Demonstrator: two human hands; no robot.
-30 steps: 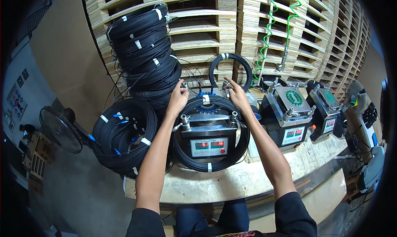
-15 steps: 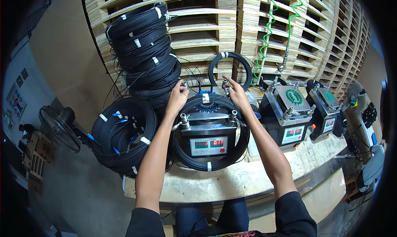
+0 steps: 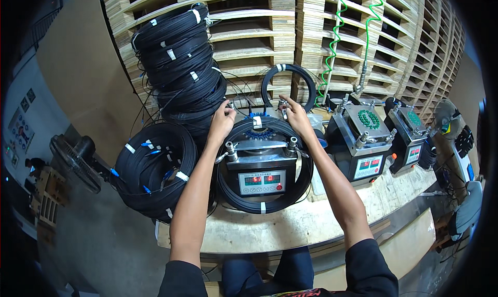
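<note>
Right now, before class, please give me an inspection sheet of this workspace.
Surface: pale wooden bench, marked.
Job's things: machine, panel lit; black coil looped around its front.
Clutter: tall coil stack and wide coil pile, left.
Hands: left hand and right hand at the machine's far posts; grip unclear.
Cables: upright loop behind the machine; green hoses hanging.
Surroundings: pallets behind, fan left, two green-dotted machines right.

black coil (image 3: 244,203), white bands (image 3: 257,122)
we saw red digits (image 3: 257,179), blue connectors (image 3: 147,189), green hoses (image 3: 337,31), a silver plate (image 3: 353,113) ringed with green dots (image 3: 362,122).
</note>
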